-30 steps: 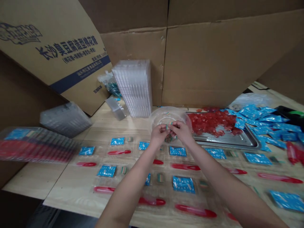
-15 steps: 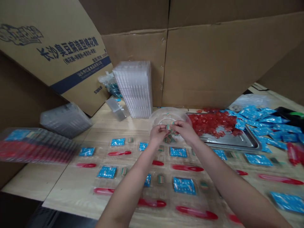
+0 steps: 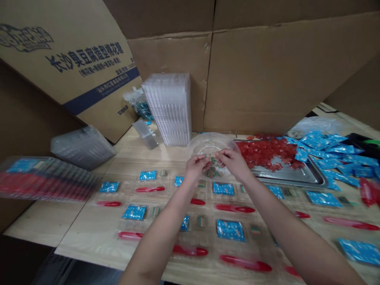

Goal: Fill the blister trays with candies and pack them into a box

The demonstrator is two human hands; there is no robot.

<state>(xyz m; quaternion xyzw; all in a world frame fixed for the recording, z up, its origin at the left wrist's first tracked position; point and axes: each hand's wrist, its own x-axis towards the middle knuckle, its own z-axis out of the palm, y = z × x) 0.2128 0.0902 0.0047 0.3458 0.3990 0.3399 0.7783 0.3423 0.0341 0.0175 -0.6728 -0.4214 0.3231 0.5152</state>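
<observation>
Head view: left hand (image 3: pixel 196 166) and right hand (image 3: pixel 233 161) pinch striped pieces (image 3: pixel 211 157) above the bowl (image 3: pixel 196 145), tray (image 3: pixel 311 174) at its three o'clock; seemingly separating them, which calls for gentle fingertips.

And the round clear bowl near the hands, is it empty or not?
Not empty: small striped pieces lie inside the round clear bowl; their depth is unclear.

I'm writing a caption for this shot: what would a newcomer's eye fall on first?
Probably the big printed cardboard box at upper left. Next, perhaps, the red heap on a metal tray right of centre, with blue packets scattered beyond its right end. Near the centre, the left hand and right hand are close together over a clear round bowl.
</observation>
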